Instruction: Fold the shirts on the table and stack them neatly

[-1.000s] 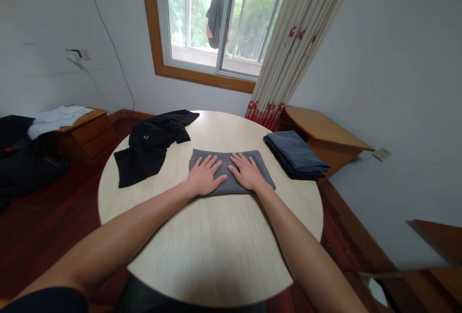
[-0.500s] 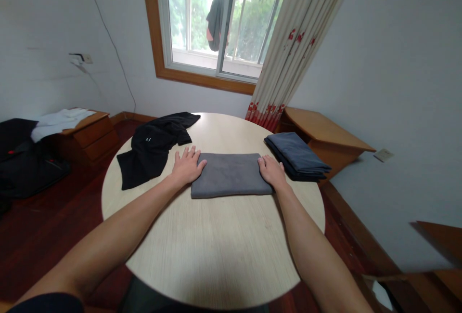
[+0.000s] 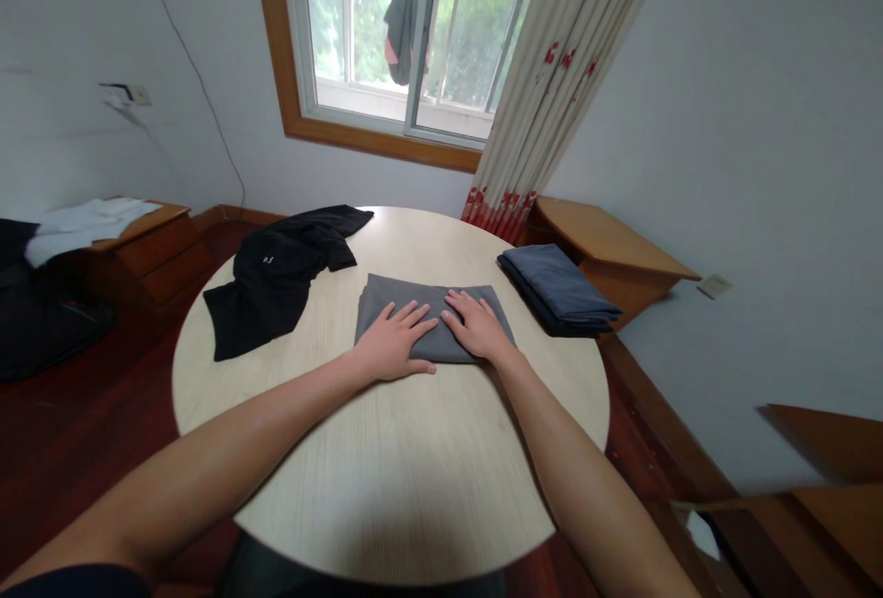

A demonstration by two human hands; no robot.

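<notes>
A grey folded garment (image 3: pixel 386 293) lies flat in a rectangle at the middle of the round table (image 3: pixel 414 451). My left hand (image 3: pixel 396 340) rests on its near left part, fingers spread, the thumb at the near edge. On the right part lies my right hand (image 3: pixel 477 326), palm down with the fingers stretched out. The two hands are close together but apart, and they cover much of the cloth. What kind of garment it is does not show.
A black shirt (image 3: pixel 276 276) lies loosely spread at the table's left. Folded dark clothes (image 3: pixel 558 290) are stacked at the right edge. Beyond stand a wooden desk (image 3: pixel 613 239) and a curtain (image 3: pixel 544 110); a small cabinet (image 3: pixel 162 244) bearing white cloth (image 3: pixel 89 225) is at left.
Both hands have moved inward from the garment's left and right ends onto its top. The view has shifted slightly. The black shirt and the stack lie as before.
</notes>
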